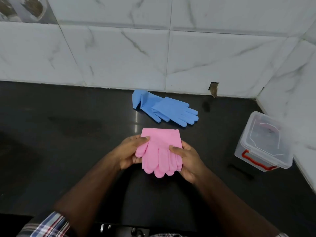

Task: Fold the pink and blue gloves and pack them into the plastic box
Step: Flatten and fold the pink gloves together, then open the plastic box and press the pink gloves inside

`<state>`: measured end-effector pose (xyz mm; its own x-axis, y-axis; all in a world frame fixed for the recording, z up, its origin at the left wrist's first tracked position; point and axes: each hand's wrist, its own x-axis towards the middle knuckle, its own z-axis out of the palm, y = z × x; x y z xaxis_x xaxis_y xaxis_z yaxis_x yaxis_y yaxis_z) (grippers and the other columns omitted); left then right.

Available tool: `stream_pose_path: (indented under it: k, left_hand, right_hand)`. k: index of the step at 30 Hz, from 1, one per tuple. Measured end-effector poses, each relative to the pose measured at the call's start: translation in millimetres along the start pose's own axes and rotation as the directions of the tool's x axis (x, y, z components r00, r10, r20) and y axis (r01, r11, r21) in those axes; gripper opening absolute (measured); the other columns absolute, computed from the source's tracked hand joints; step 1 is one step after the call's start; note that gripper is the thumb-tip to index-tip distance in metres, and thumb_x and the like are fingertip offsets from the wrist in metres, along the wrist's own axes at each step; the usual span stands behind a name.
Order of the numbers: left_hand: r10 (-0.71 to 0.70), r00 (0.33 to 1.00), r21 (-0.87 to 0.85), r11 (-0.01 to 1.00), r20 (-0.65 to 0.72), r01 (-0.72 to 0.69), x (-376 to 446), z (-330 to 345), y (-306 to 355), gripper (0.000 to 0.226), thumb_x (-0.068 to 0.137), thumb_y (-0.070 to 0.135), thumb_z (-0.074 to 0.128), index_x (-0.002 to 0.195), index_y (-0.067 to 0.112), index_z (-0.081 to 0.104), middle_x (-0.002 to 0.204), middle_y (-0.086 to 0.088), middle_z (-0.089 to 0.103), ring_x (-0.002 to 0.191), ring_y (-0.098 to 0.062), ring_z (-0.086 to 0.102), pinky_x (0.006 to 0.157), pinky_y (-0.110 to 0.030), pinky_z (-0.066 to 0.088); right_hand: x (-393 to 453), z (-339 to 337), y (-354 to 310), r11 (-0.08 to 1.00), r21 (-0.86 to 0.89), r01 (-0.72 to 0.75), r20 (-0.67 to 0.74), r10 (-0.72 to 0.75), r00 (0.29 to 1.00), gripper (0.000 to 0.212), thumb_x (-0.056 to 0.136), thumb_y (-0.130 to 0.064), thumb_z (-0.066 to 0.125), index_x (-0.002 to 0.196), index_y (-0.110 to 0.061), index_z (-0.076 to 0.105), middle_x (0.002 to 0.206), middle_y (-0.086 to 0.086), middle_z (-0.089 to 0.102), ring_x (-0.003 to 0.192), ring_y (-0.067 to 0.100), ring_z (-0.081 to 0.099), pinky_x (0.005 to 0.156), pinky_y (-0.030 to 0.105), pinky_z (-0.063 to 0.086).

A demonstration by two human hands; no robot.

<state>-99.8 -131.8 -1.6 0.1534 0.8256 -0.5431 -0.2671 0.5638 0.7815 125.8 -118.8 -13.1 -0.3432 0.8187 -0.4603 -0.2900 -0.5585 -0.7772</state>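
The pink gloves (159, 151) are folded over on themselves, cuff part on top and fingers pointing toward me, held just above the black counter. My left hand (130, 151) grips their left edge with the thumb on top. My right hand (187, 159) grips the right edge, thumb pressed on the pink surface. The blue gloves (164, 107) lie flat on the counter farther back near the wall, fingers pointing right. The clear plastic box (261, 142) with a lid and red-orange handle sits at the right, tilted against the side wall.
The black counter (68, 134) meets white marble-patterned tiled walls (119, 48) at the back and right. A small chipped hole (213, 89) shows in the back wall's base. Open counter lies to the left.
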Motion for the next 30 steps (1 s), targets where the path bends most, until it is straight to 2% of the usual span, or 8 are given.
stream_pose_path:
  k: [4, 7, 10, 13, 16, 20, 23, 30]
  left_hand:
    - [0.117, 0.954, 0.344, 0.939, -0.276, -0.015, 12, -7, 4, 0.027, 0.095, 0.032, 0.066, 0.115, 0.014, 0.064, 0.107, -0.007, 0.075, 0.088, -0.02, 0.074, 0.06, -0.032, 0.058]
    - [0.333, 0.884, 0.788, 0.613, -0.328, 0.061, 18, -16, -4, 0.031, 0.09, 0.04, 0.07, 0.114, 0.021, 0.064, 0.102, 0.004, 0.07, 0.086, -0.01, 0.065, 0.069, -0.027, 0.051]
    - [0.433, 0.858, 0.884, 0.465, -0.276, 0.049, 16, -22, -14, 0.046, 0.087, 0.046, 0.068, 0.125, 0.022, 0.062, 0.106, 0.007, 0.068, 0.088, -0.008, 0.061, 0.073, -0.029, 0.049]
    - [0.48, 0.847, 0.941, 0.333, -0.229, 0.066, 13, -23, -24, 0.064, 0.09, 0.056, 0.058, 0.148, 0.037, 0.038, 0.119, 0.003, 0.056, 0.1, -0.014, 0.059, 0.08, -0.036, 0.053]
    - [0.52, 0.833, 0.979, 0.168, -0.187, 0.114, 10, -21, -28, 0.062, 0.095, 0.06, 0.046, 0.152, 0.044, 0.027, 0.115, 0.002, 0.048, 0.105, -0.018, 0.053, 0.084, -0.041, 0.055]
    - [0.61, 0.776, 0.985, 0.047, -0.158, 0.163, 8, -9, -24, 0.059, 0.098, 0.058, 0.039, 0.153, 0.04, 0.029, 0.152, 0.001, 0.038, 0.136, -0.025, 0.04, 0.106, -0.05, 0.04]
    - [0.69, 0.724, 0.994, -0.056, -0.027, 0.091, 4, 17, -24, 0.065, 0.098, 0.057, 0.039, 0.156, 0.03, 0.023, 0.162, 0.0, 0.028, 0.146, -0.024, 0.03, 0.111, -0.051, 0.031]
    - [0.661, 0.737, 0.987, -0.03, 0.139, -0.159, 23, 100, -34, 0.07, 0.099, 0.042, 0.047, 0.159, 0.021, 0.016, 0.165, -0.001, 0.025, 0.15, -0.019, 0.023, 0.117, -0.044, 0.025]
  right_hand:
    - [17, 11, 8, 0.852, -0.522, 0.038, -0.186, -0.158, 0.97, 0.033, 0.087, -0.026, 0.073, 0.118, -0.024, 0.061, 0.114, -0.001, 0.072, 0.091, 0.01, 0.072, 0.077, 0.037, 0.061]
    - [21, 10, 16, 0.461, -0.887, 0.026, -0.153, -0.347, 0.925, 0.047, 0.088, -0.038, 0.068, 0.131, -0.022, 0.055, 0.118, -0.005, 0.068, 0.095, 0.007, 0.063, 0.077, 0.025, 0.049]
    - [21, 10, 21, 0.116, -0.993, -0.016, -0.062, -0.4, 0.914, 0.045, 0.093, -0.049, 0.052, 0.129, -0.022, 0.055, 0.116, 0.001, 0.064, 0.098, 0.017, 0.063, 0.079, 0.031, 0.051]
    - [17, 6, 22, -0.061, -0.989, -0.135, -0.101, -0.387, 0.917, 0.058, 0.096, -0.059, 0.035, 0.139, -0.021, 0.045, 0.125, 0.006, 0.056, 0.102, 0.025, 0.064, 0.079, 0.04, 0.055]
    - [15, 6, 21, -0.071, -0.985, -0.156, -0.121, -0.352, 0.928, 0.068, 0.096, -0.064, 0.027, 0.151, -0.023, 0.028, 0.139, 0.006, 0.048, 0.112, 0.029, 0.061, 0.085, 0.044, 0.053]
    - [12, 6, 16, -0.093, -0.986, -0.138, -0.093, -0.381, 0.92, 0.068, 0.096, -0.064, 0.027, 0.152, -0.025, 0.024, 0.139, 0.004, 0.045, 0.115, 0.024, 0.058, 0.084, 0.04, 0.054]
    - [3, 4, 10, -0.175, -0.981, -0.081, 0.009, -0.462, 0.887, 0.064, 0.097, -0.059, 0.033, 0.151, -0.024, 0.028, 0.136, 0.003, 0.048, 0.117, 0.02, 0.053, 0.087, 0.037, 0.052]
    - [-18, -24, -17, -0.162, -0.987, -0.004, 0.085, -0.533, 0.842, 0.053, 0.097, -0.036, 0.045, 0.147, -0.019, 0.039, 0.142, 0.003, 0.051, 0.129, 0.022, 0.047, 0.103, 0.04, 0.043]
